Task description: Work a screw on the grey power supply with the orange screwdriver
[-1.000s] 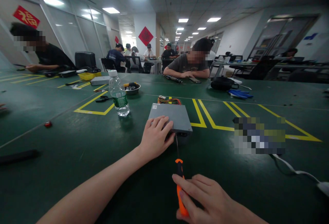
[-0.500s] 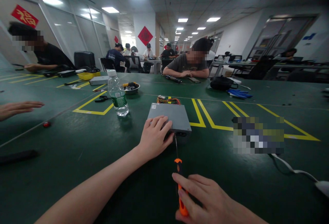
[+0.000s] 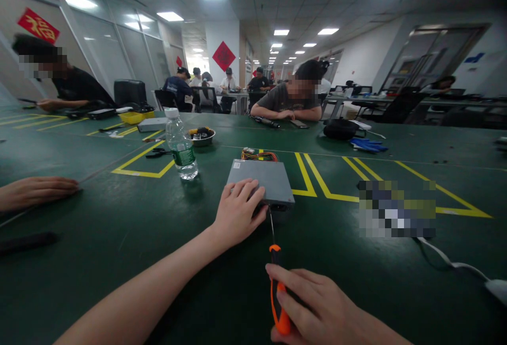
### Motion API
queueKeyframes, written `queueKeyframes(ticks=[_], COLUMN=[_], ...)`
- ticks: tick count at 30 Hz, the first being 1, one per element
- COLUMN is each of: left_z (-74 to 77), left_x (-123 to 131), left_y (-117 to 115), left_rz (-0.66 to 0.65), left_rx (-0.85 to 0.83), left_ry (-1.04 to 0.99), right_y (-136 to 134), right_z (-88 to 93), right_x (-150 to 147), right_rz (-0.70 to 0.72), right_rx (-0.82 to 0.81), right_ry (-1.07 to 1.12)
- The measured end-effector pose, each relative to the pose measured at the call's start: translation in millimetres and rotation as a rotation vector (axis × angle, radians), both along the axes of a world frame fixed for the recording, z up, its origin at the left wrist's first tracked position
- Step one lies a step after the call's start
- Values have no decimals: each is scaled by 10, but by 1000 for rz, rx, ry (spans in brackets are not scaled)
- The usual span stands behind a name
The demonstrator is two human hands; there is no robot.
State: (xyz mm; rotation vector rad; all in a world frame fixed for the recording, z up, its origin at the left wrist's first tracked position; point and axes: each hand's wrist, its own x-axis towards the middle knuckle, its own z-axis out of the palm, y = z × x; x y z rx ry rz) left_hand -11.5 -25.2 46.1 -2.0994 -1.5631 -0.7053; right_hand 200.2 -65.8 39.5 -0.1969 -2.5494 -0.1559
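A flat grey metal box [image 3: 267, 178] lies on the green table [image 3: 119, 229], with coloured wires [image 3: 259, 155] at its far end. My left hand [image 3: 237, 213] rests on its near left corner, fingers spread flat on the lid. My right hand [image 3: 317, 308] is closed round the orange and black handle of a screwdriver [image 3: 277, 287]. The thin shaft points away from me, and its tip meets the box's near face.
A water bottle [image 3: 180, 147] stands left of the box. Another person's hand [image 3: 37, 192] lies on the table at far left. A metal bowl [image 3: 203, 136], black bag [image 3: 340, 128], blue gloves [image 3: 368, 145] and a white cable [image 3: 459, 266] lie around. Several people sit at the far side.
The other person's hand at the left has come in and settled on the table, covering the small red thing. My hands and the screwdriver have hardly moved.
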Motion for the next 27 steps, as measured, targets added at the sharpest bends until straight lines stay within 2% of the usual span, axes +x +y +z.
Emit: queueKeyframes(ticks=[5,11,16,19,23,27], left_z=[5,-5,6,5,-3,-6], left_x=[-5,0,5,7,11,10], left_y=[-2,6,-4,-4,1,3], left_rz=[7,11,8,6,13,9], left_rx=[-11,-8,-4,2,2,5], left_ry=[7,1,0,-4,-5,-3], right_y=[17,-2,12,12,1,20], right_z=[83,35,108,148,62,-27], right_x=[25,-23,9,5,-26,-23], right_rz=[42,28,5,19,39,44], right_rx=[12,53,3,1,54,48], right_ry=[-72,55,-109,-121,23,48])
